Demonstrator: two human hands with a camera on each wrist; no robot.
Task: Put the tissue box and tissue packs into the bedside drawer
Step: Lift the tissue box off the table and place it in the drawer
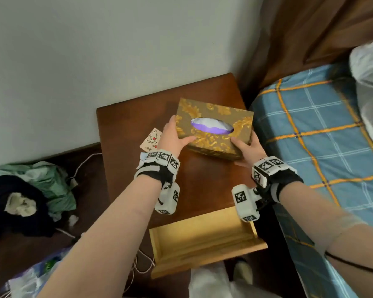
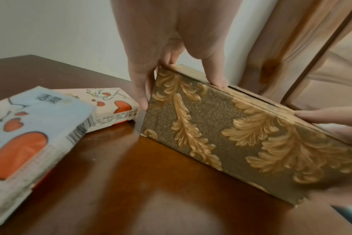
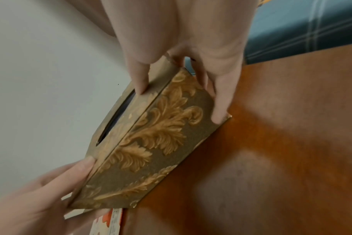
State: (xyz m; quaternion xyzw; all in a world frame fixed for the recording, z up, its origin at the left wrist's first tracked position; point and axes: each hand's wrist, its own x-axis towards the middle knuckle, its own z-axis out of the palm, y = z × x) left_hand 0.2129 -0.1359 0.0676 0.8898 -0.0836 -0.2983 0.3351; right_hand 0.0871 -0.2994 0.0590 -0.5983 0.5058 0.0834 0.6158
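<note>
A brown tissue box [image 1: 213, 127] with gold leaf relief and an oval slot showing purple-white tissue is on or just above the dark wooden nightstand [image 1: 202, 179]; I cannot tell which. My left hand [image 1: 178, 134] grips its left end, thumb [image 2: 217, 77] on the lid. My right hand [image 1: 243, 141] grips its right end, with fingers [image 3: 219, 103] down the side. Two tissue packs lie to the left of the box: a blue one [image 2: 36, 127] and a white one with red hearts [image 2: 109, 105]. The light wooden drawer [image 1: 202, 239] stands pulled out below my wrists, with nothing seen in it.
A bed with a blue plaid sheet [image 1: 310, 130] runs along the right, with a white pillow [image 1: 370, 82] and a brown curtain [image 1: 310, 29] behind. The wall is close at the back. Clothes [image 1: 41, 186] and white cables [image 1: 82, 164] lie on the floor at the left.
</note>
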